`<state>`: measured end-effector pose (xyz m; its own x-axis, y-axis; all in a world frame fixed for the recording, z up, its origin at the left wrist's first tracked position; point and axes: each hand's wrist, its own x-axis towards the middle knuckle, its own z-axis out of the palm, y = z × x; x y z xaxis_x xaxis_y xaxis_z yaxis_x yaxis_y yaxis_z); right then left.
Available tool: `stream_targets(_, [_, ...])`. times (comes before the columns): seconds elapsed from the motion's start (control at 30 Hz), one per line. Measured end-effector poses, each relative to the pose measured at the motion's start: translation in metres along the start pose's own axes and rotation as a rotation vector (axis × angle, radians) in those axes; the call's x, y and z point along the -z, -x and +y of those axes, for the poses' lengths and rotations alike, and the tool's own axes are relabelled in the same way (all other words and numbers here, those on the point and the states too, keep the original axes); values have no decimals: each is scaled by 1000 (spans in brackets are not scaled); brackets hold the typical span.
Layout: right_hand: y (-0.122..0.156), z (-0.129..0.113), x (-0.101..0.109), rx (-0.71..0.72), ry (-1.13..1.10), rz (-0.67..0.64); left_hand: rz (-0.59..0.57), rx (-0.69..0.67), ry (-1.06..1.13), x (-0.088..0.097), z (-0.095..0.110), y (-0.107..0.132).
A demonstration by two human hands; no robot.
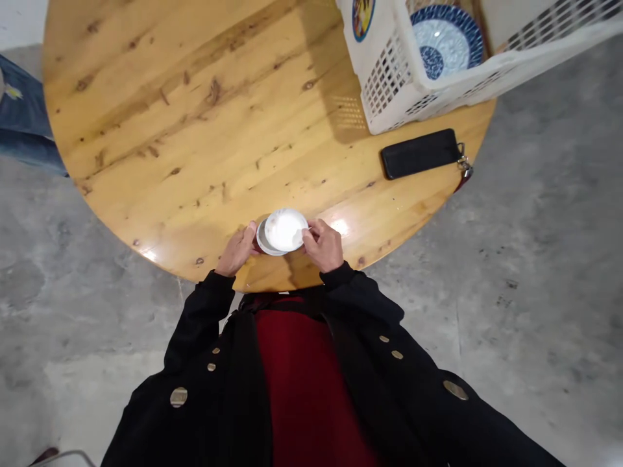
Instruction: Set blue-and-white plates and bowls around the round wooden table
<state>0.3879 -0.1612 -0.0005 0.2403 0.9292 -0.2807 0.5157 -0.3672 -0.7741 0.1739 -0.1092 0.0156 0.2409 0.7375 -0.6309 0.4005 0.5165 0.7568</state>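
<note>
Two small white dishes are in my hands over the near edge of the round wooden table. The upper dish (286, 228) partly covers the lower dish (263, 242) and sits shifted to the right of it. My right hand (325, 245) pinches the upper dish by its right rim, thumb on top. On the left, my left hand (238, 248) holds the lower dish at its left rim, the thumb along the side. Most of the lower dish's inside is hidden by the upper one.
A white plastic basket (389, 78) stands at the table's back right, with a blue-and-white plate (455, 39) inside. Nearer lies a black phone case or wallet (421, 154) with a key ring. Another person's jeans (24, 117) show beyond the table's (160, 130) left edge.
</note>
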Motion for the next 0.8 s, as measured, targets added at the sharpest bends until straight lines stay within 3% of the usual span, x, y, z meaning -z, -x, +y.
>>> stream_targets(0.2, [4,-17,-17,95,379,-24,-16,-158,-403,1,3,0])
stream_targets(0.37, [4,-31,-26,35,588,-80,3,-210,-668,1,9,0])
stream_targets(0.53, [3,-41,-31,30,608,-115,-35,-244,-657,10,16,4])
stream_targets(0.8, [3,-47,-38,29,549,-85,-150,-143,-464,19,24,2])
